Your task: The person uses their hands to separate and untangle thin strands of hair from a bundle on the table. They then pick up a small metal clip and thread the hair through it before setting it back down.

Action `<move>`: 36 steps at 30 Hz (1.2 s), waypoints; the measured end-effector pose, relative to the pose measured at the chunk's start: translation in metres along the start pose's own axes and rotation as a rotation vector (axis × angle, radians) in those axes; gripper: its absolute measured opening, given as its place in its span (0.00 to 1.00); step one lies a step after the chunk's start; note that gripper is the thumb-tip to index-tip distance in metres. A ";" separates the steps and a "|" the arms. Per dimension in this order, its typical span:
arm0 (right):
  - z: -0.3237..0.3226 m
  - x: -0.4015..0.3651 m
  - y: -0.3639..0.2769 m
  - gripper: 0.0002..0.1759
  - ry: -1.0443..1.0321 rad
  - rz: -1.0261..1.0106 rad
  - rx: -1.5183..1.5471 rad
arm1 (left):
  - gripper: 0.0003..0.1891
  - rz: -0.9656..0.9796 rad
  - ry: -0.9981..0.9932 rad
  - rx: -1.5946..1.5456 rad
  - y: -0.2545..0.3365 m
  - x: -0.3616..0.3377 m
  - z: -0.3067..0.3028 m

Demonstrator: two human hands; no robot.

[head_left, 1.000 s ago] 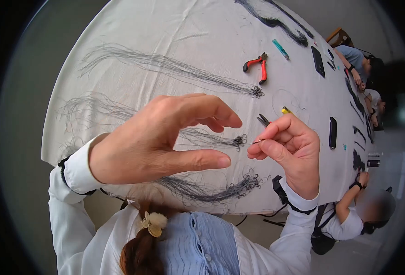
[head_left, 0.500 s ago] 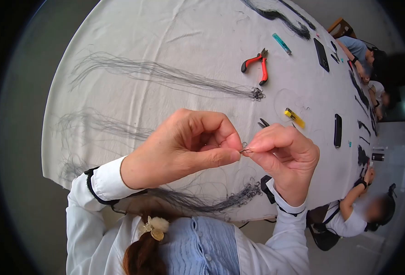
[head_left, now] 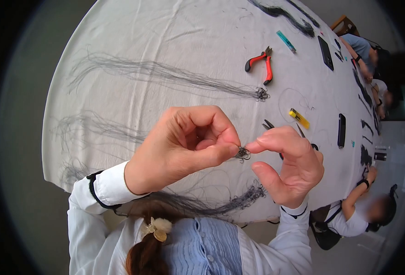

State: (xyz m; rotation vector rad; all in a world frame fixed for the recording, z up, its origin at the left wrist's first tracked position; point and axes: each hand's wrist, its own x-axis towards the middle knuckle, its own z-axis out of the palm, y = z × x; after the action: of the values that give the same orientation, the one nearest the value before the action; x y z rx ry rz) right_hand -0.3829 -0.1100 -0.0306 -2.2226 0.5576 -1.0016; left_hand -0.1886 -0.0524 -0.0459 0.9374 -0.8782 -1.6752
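Note:
Between the thumb and forefinger of my left hand [head_left: 184, 142] is pinched a small cluster of dark thin strands with curled ends [head_left: 243, 155]. The curls stick out past the fingertips. My right hand [head_left: 294, 160] is open beside it, thumb apart, its forefinger at the cluster's upper edge. A spread of fine dark strands [head_left: 99, 126] runs under my left hand; whether it joins the held cluster is hidden. Farther off lies a similar bundle [head_left: 188, 79] with curled ends, and nearer my body a thicker one [head_left: 225, 206]. Scissors [head_left: 268, 125] lie partly behind my right hand.
Red-handled pliers [head_left: 269, 69], a yellow cutter [head_left: 299, 118], a teal cutter [head_left: 286, 41] and dark phones [head_left: 325, 52] lie on the white cloth [head_left: 129, 27]. Dark hair-like bundles [head_left: 285, 17] are at the far edge. Several other people sit along the right side.
My right thumb has come away from the forefinger and the hand has opened. The curled cluster now shows at my left fingertips, more scissors are uncovered, and the view has shifted slightly.

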 end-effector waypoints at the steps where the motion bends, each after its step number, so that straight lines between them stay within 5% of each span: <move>1: -0.003 0.000 0.000 0.10 -0.023 0.148 0.129 | 0.02 -0.001 -0.002 0.003 0.001 -0.001 0.000; 2: -0.004 -0.001 0.000 0.09 -0.045 0.298 0.258 | 0.02 0.041 0.044 0.116 0.002 -0.001 0.001; 9: 0.003 -0.006 0.005 0.03 -0.097 0.479 0.404 | 0.03 0.257 0.080 0.495 -0.004 -0.003 0.003; 15: 0.002 -0.007 0.006 0.02 -0.080 0.528 0.430 | 0.03 0.146 0.075 0.235 -0.011 -0.001 0.006; 20: 0.002 -0.003 0.006 0.06 -0.030 0.187 0.106 | 0.05 -0.006 0.051 0.136 -0.004 -0.002 0.006; 36: 0.004 -0.002 0.003 0.17 -0.032 -0.237 -0.298 | 0.03 -0.058 0.023 0.167 0.000 -0.004 0.005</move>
State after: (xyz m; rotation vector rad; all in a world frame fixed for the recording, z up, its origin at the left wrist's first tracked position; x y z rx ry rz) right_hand -0.3817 -0.1093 -0.0358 -2.6126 0.4607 -1.0544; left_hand -0.1925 -0.0483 -0.0429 1.1022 -0.9949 -1.6550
